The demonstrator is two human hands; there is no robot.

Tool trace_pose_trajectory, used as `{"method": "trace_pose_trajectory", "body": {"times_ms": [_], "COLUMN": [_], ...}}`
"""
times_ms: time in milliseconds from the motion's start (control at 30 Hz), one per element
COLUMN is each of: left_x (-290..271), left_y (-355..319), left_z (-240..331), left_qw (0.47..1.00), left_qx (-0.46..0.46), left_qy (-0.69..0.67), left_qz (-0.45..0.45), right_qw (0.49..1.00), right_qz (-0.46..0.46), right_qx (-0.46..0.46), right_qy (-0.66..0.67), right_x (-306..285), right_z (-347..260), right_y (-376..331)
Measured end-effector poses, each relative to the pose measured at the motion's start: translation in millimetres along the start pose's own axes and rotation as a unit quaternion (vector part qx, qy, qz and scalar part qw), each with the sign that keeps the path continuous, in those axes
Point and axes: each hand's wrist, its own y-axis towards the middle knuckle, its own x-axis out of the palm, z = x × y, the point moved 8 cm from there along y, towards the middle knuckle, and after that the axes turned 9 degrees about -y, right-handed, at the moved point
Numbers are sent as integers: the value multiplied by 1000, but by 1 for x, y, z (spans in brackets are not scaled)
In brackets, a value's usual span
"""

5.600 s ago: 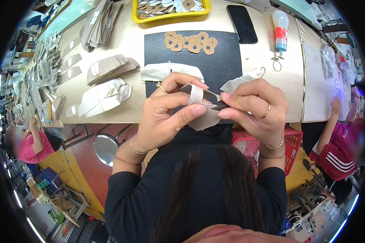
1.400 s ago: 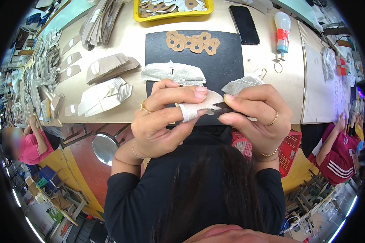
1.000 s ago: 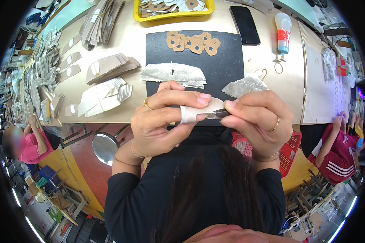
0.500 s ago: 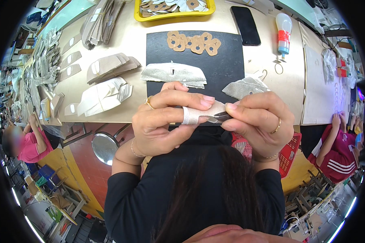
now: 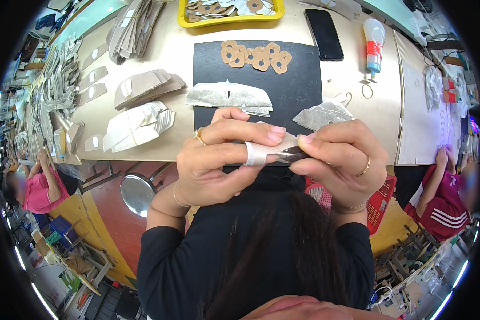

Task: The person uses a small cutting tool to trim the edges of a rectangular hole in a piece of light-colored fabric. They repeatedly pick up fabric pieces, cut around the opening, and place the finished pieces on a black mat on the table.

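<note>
Near the front edge of the table, both of my hands pinch a small folded piece [image 5: 287, 145] that is pale grey-beige outside with a dark strip along its lower side. My left hand [image 5: 213, 154] presses it between its fingers; a white band [image 5: 256, 153] wraps the index fingertip. My right hand [image 5: 346, 154] grips the other end between thumb and fingers. Whether the dark strip is part of the piece or a separate thing, I cannot tell. Beyond my hands, grey fabric pieces [image 5: 226, 96] lie stacked on a black mat [image 5: 298, 69], with more grey pieces [image 5: 322, 114] at right.
Brown flower-shaped cutouts [image 5: 261, 57] lie on the mat. Behind it stands a yellow tray [image 5: 232, 24] of cut pieces. A phone [image 5: 324, 34] and a squeeze bottle [image 5: 374, 45] lie at the right. Stacked beige pieces [image 5: 146, 88] and white pieces [image 5: 138, 128] sit left.
My left hand has shifted slightly to the right, and a little more of the dark strip shows between my hands. Both hands keep hold of the piece.
</note>
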Motion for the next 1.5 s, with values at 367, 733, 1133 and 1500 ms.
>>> {"method": "trace_pose_trajectory", "body": {"times_ms": [367, 733, 1133, 1500], "left_x": [-1, 1, 2, 3], "left_y": [-2, 0, 1, 1], "left_z": [0, 2, 3, 5], "left_qw": [1000, 999, 999, 997], "left_qx": [-4, -28, -29, -24], "left_qy": [16, 14, 35, 66], "left_qz": [-6, 15, 1, -11], "right_qw": [1000, 1000, 1000, 1000], "right_qz": [3, -12, 2, -15], "right_qx": [12, 4, 18, 27], "right_qy": [-3, -21, 0, 3], "right_x": [0, 1, 0, 2], "right_z": [0, -2, 0, 0], "right_y": [-2, -1, 0, 2]}}
